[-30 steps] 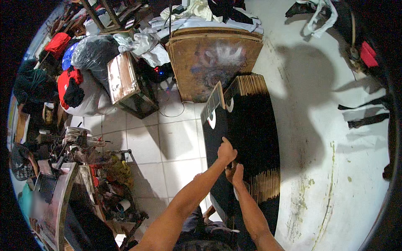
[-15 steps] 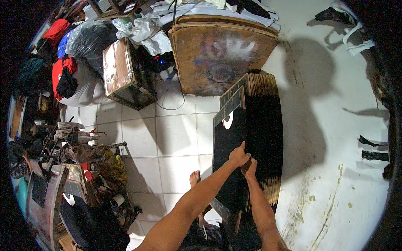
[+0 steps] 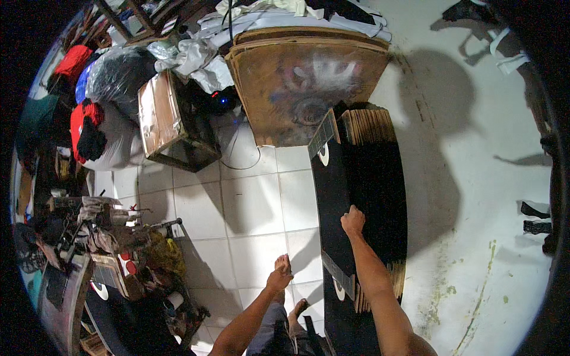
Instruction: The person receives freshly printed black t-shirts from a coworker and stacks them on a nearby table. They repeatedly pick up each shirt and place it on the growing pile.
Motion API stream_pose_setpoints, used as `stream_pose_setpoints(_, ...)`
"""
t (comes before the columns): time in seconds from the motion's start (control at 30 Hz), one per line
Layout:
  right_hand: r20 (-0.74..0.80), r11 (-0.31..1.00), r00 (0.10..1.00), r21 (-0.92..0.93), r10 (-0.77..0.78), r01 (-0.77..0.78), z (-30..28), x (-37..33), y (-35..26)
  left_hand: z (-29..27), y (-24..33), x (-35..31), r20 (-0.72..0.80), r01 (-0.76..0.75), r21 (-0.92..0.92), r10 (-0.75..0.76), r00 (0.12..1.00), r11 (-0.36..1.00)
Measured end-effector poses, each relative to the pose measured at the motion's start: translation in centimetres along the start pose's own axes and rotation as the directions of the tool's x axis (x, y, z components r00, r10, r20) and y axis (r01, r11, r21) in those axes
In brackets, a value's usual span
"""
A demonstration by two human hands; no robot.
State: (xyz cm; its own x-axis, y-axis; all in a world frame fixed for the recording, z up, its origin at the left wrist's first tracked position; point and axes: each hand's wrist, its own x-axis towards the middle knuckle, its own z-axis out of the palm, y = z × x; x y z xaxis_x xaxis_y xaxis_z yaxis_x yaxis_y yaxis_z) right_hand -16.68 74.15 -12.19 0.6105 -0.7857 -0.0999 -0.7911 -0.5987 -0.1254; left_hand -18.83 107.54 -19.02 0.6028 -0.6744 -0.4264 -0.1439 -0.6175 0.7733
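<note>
Gripping the stacked black cardboard sheets (image 3: pixel 362 196), right hand (image 3: pixel 352 221); left hand (image 3: pixel 279 277) hangs free, grip released

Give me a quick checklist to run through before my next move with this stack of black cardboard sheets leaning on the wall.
1. Right hand on the stack of black sheets: ok, it rests on the top edge of the front sheets.
2. Left hand free: ok, it hangs open over the tiled floor, holding nothing.
3. Stack supported: ok, it stands on edge, leaning against the white wall.
4. Firm grip with the right hand: cannot tell, the fingers are hidden behind the sheet edge.
5. Floor to the left: ok, bare tiles as far as the brown box.
6. Feet clear of the stack's base: cannot tell, the arms hide them.
</note>
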Motion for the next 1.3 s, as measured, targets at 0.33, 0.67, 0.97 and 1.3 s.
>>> stream_pose_setpoints(0.33, 0.020, 0.998, 0.998, -0.021, 0.067, -0.066, -0.7, -0.2, -0.7, -1.3, 1.4, 1.2, 0.170, 0.133, -0.259, -0.090, 0.981, 0.957)
stream_pose_setpoints(0.67, -0.010, 0.999, 0.999, -0.021, 0.040, -0.040, -0.7, -0.4, 0.1, -4.0, 1.6, 5.2, 0.162, 0.250, -0.161, -0.225, 0.961, 0.955)
stream_pose_setpoints(0.97, -0.026, 0.999, 0.999, 0.004, 0.034, -0.034, -1.7, -1.3, 0.4, -3.8, 1.2, 4.3, 0.177, 0.275, -0.122, -0.251, 0.952, 0.954)
stream_pose_setpoints(1.3, -0.103, 0.965, 0.991, 0.256, 0.088, -0.059, -3.9, -15.6, -2.4, -2.4, -7.3, 0.7, 0.126, 0.119, 0.164, -0.140, 0.982, 0.979)
